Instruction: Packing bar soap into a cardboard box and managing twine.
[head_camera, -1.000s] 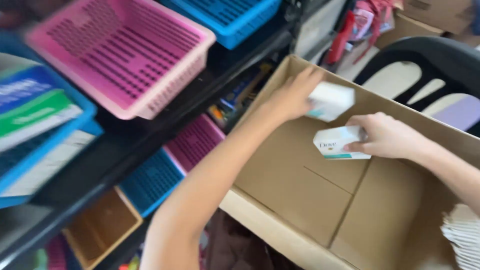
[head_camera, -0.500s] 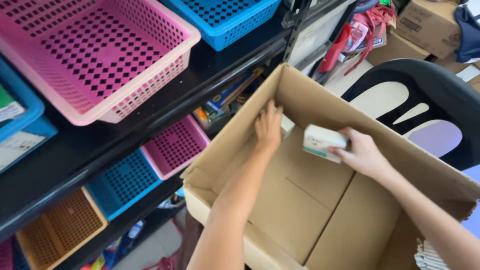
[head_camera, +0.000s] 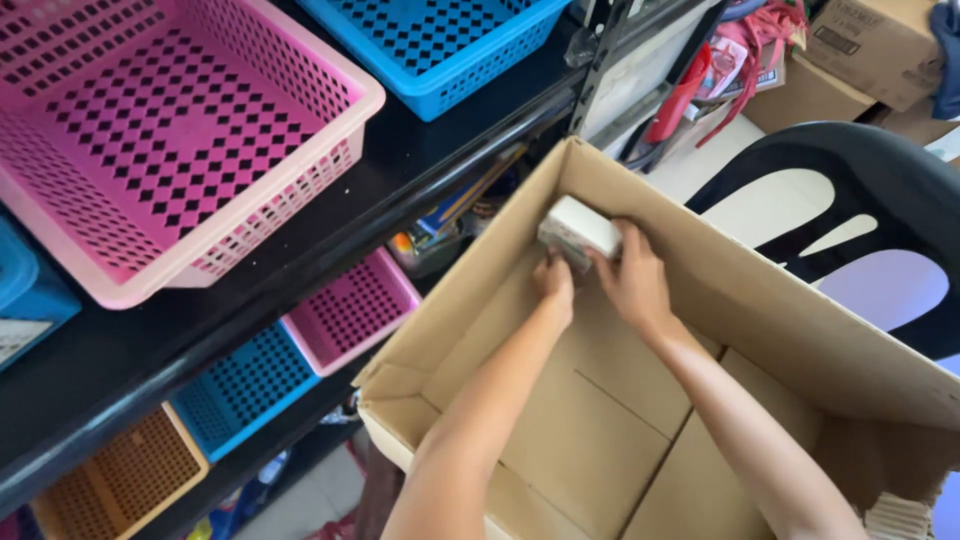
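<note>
Up at twelve o'clock inside the cardboard box (head_camera: 600, 440), both the left hand (head_camera: 556, 280) and right hand (head_camera: 634, 283) are clamping a small white carton (head_camera: 578, 229) against the corner; squeezing unevenly could be denting it or letting it slip.

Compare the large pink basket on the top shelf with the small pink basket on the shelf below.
The large pink basket shows almost whole; the small pink basket is partly tucked under the black shelf. The large looks much bigger. Both are pink, perforated, with nothing visible inside.
</note>
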